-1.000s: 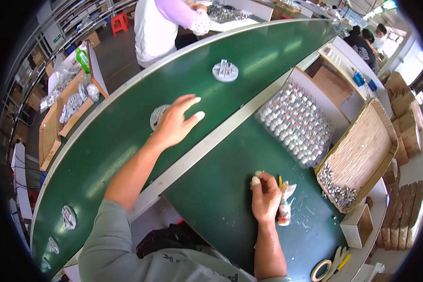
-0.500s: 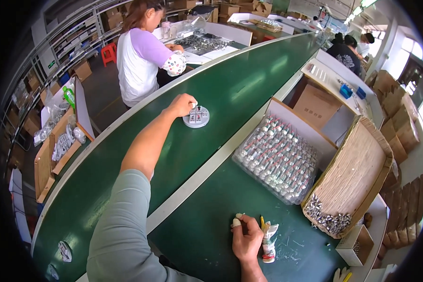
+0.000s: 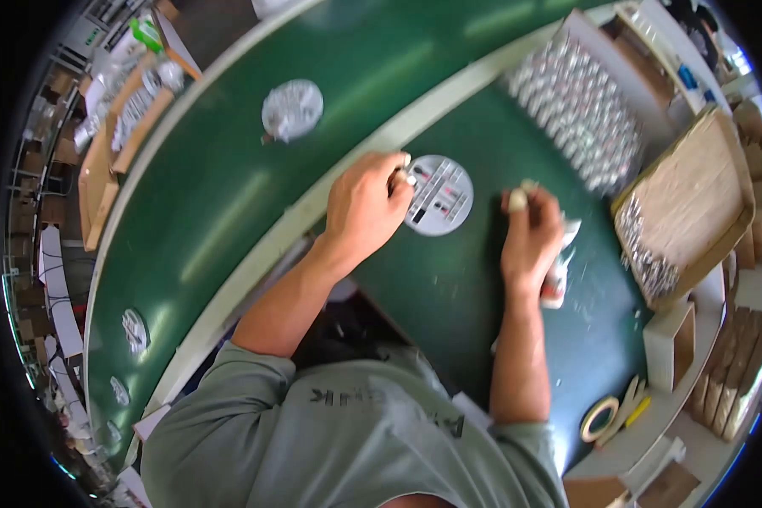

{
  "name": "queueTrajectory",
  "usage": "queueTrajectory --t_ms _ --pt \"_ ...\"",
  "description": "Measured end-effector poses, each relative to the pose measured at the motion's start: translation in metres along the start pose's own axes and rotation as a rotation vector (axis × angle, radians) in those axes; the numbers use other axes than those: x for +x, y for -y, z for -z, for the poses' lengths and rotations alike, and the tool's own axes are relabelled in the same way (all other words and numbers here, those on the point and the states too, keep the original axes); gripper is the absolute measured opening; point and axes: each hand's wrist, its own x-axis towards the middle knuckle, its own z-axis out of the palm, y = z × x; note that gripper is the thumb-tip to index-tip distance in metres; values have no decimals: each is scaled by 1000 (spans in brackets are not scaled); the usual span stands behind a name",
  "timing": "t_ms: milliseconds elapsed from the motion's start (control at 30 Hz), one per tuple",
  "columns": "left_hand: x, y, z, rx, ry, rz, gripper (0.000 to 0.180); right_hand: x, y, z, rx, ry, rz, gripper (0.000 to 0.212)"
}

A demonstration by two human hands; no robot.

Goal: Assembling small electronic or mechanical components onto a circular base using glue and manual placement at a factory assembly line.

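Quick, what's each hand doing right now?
Left hand: fingers closed on the rim of the round disc on the green table.
Right hand: closed on a small tube.

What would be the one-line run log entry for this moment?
left hand: holds round disc on green table | right hand: holds small tube | another disc: on belt

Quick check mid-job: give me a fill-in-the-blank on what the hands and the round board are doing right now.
1. The left hand grips the rim of a round ____ circuit board.
2. That board lies on the ____ work mat, not on the conveyor belt.
3. The right hand pinches a small white piece over a white ____.

Missing words: white; green; tube
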Motion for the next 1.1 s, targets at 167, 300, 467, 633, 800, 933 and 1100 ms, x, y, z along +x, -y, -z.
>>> queueTrajectory --t_ms 167,300,467,633,800,933,1100 --pt "-31 -5 9 -128 125 -147 75 -13 8 23 358 41 -17 19" --pt "-30 18 9 -35 354 -507 99 -55 32 4 -94 255 122 15" --pt "-27 20 -4 -82 427 -539 109 -71 29 -9 -349 275 462 17" --pt "-23 19 -2 -50 346 -581 103 -57 50 -12 -520 272 578 17" --pt "-15 15 -3 -93 422 -510 105 -59 59 -8 -429 435 91 16" --pt "-9 16 -5 -125 438 -459 108 -51 58 -11 -422 408 140 17" --pt "-9 18 -5 -144 461 -458 110 49 63 17 -515 363 278 22"
